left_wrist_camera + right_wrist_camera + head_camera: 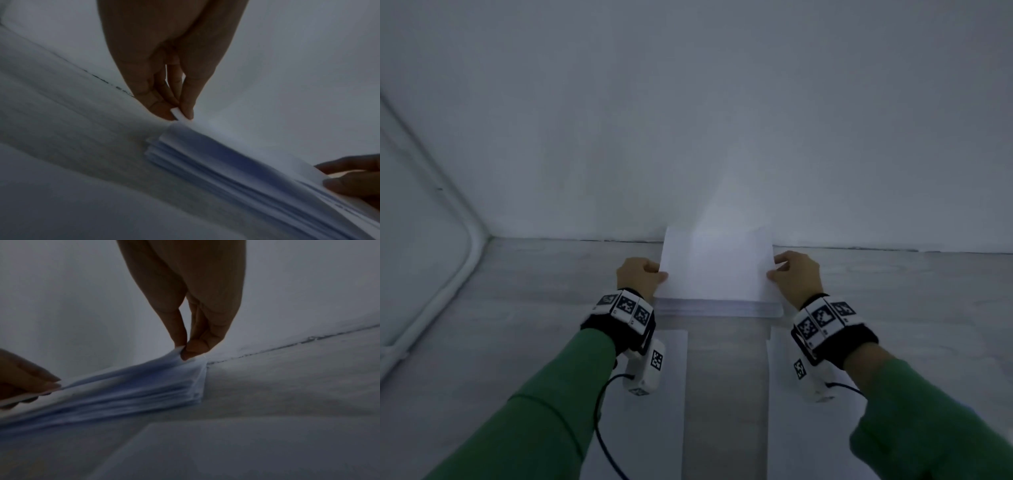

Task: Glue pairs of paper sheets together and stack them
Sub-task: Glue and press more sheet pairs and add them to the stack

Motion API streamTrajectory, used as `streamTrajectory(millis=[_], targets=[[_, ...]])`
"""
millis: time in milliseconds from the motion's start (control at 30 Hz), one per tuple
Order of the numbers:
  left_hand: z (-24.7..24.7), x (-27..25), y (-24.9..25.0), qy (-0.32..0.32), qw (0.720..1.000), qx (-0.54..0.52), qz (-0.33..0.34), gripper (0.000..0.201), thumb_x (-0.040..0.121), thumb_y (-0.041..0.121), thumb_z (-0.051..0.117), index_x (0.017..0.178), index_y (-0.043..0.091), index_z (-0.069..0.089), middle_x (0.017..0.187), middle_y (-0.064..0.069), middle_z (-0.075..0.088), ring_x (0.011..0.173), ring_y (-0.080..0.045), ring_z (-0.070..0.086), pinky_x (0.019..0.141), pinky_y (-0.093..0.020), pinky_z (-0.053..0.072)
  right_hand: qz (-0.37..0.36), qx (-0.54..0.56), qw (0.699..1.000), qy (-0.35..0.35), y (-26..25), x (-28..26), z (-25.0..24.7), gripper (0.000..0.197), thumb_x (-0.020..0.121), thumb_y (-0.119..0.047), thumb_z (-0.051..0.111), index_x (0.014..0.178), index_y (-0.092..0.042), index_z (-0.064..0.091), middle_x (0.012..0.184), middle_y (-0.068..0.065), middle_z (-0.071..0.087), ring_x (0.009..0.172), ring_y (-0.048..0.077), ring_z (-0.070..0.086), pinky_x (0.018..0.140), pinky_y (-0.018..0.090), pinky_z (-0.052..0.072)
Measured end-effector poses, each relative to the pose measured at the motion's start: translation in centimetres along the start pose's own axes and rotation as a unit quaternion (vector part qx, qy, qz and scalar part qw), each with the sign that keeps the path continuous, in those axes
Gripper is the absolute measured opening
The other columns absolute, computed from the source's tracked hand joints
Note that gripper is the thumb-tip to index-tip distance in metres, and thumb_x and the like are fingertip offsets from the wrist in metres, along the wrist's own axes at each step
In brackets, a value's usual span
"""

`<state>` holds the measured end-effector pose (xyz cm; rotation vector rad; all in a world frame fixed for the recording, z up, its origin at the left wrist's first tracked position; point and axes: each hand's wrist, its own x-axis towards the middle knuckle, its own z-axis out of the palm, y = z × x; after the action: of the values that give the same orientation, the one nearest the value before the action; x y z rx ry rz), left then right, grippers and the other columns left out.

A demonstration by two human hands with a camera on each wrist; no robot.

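Observation:
A stack of white paper (719,309) lies on the grey table by the back wall. Above it a white top sheet (717,267) is lifted at its far end. My left hand (661,274) pinches the sheet's left edge and my right hand (773,271) pinches its right edge. In the left wrist view the left hand (180,114) nips the paper edge between thumb and finger above the stack (226,170). The right wrist view shows the right hand (183,350) pinching the paper over the stack (144,394). I cannot tell whether one sheet or more is held.
Two more white sheets lie flat nearer to me: a left sheet (671,394) and a right sheet (780,411), with a bare strip of table (726,394) between them. White walls (688,120) close off the back and left. A dark cable (599,411) hangs from my left wrist.

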<state>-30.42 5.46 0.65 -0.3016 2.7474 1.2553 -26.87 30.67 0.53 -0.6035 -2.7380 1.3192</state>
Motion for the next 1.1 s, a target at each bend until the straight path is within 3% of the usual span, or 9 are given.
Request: streamTrajectory(millis=[167,333,467,567,667,800,933,1033,1100], targets=[[0.9,1.1,-1.2,-0.028,0.999,0.039,-0.018,0.036,0.08,0.014,0.072,0.114,0.003,0.063,0.122,-0.015,0.061,0.11,-0.027,0.057,0.08,-0.021,0.041,-0.028,-0.059,0.997,-0.031,0.8,0.4,1.2,0.037,0.086,0.003,0.054,0.121,-0.005,0.05,0.085,0.013,0.057,0.077,0.022,0.052,0.067,0.028,0.046],[1.4,1.4,-1.6,-0.063,0.996,0.063,0.021,0.054,0.083,0.012,0.068,0.133,0.014,0.048,0.133,-0.014,0.051,0.116,-0.028,0.052,0.088,-0.022,0.041,-0.03,-0.188,0.979,-0.071,1.0,0.8,1.4,0.036,0.089,-0.006,0.052,0.123,-0.013,0.057,0.123,0.014,0.056,0.105,0.029,0.056,0.082,0.03,0.046],[1.0,1.1,-0.8,-0.1,0.985,0.136,0.021,0.054,0.087,0.017,0.063,0.137,0.017,0.044,0.137,-0.017,0.045,0.123,-0.029,0.045,0.101,-0.032,0.039,-0.023,-0.227,0.97,-0.088,0.9,0.5,0.5,0.035,0.09,-0.018,0.055,0.125,-0.021,0.056,0.127,0.014,0.048,0.112,0.031,0.051,0.089,0.036,0.047],[0.9,-0.9,0.4,-0.092,0.981,0.164,0.051,0.059,0.088,0.026,0.064,0.14,0.016,0.039,0.137,-0.018,0.039,0.123,-0.03,0.043,0.101,-0.034,0.039,-0.044,-0.213,0.968,-0.122,0.8,-1.2,-0.4,0.051,0.092,-0.028,0.056,0.14,-0.024,0.04,0.132,0.018,0.038,0.12,0.033,0.043,0.099,0.038,0.041],[1.2,-5.9,0.9,-0.102,0.985,0.061,0.121,0.046,0.086,0.026,0.065,0.129,0.015,0.052,0.121,-0.011,0.054,0.101,-0.019,0.052,0.083,-0.022,0.041,-0.104,-0.13,0.982,-0.085,1.3,-5.3,-2.5,0.053,0.09,-0.029,0.06,0.138,-0.02,0.042,0.121,0.017,0.046,0.113,0.03,0.046,0.096,0.034,0.041],[3.5,-14.1,-0.4,-0.222,0.968,-0.001,0.119,0.038,0.086,0.026,0.066,0.121,0.015,0.059,0.11,-0.003,0.064,0.088,-0.007,0.056,0.062,-0.004,0.04,-0.169,-0.143,0.972,-0.075,4.6,-13.3,-5.5,0.036,0.086,-0.028,0.065,0.121,-0.021,0.059,0.1,0.001,0.053,0.102,0.022,0.052,0.08,0.019,0.032],[6.2,-20.1,-1.8,-0.305,0.945,0.024,0.112,0.042,0.089,0.025,0.062,0.129,0.018,0.051,0.116,0.0,0.055,0.098,-0.005,0.05,0.072,-0.001,0.034,-0.147,-0.276,0.938,-0.151,8.8,-19.7,-6.7,0.042,0.09,-0.042,0.054,0.131,-0.035,0.047,0.126,-0.007,0.048,0.117,0.011,0.041,0.096,0.02,0.034],[7.2,-22.1,-1.4,-0.296,0.943,0.037,0.145,0.008,0.091,0.018,0.058,0.094,0.018,0.05,0.096,-0.003,0.051,0.087,-0.01,0.046,0.067,-0.01,0.033,-0.128,-0.31,0.925,-0.177,10.4,-21.8,-6.6,0.049,0.09,-0.045,0.051,0.137,-0.037,0.039,0.137,-0.007,0.037,0.126,0.01,0.034,0.101,0.019,0.031],[7.4,-22.8,-1.0,-0.29,0.942,0.039,0.164,0.011,0.09,0.013,0.056,0.08,0.011,0.054,0.082,-0.004,0.051,0.075,-0.011,0.044,0.062,-0.011,0.032,-0.131,-0.318,0.922,-0.178,10.7,-22.3,-6.4,0.051,0.09,-0.042,0.052,0.138,-0.036,0.038,0.141,-0.005,0.032,0.13,0.011,0.03,0.102,0.02,0.033]])
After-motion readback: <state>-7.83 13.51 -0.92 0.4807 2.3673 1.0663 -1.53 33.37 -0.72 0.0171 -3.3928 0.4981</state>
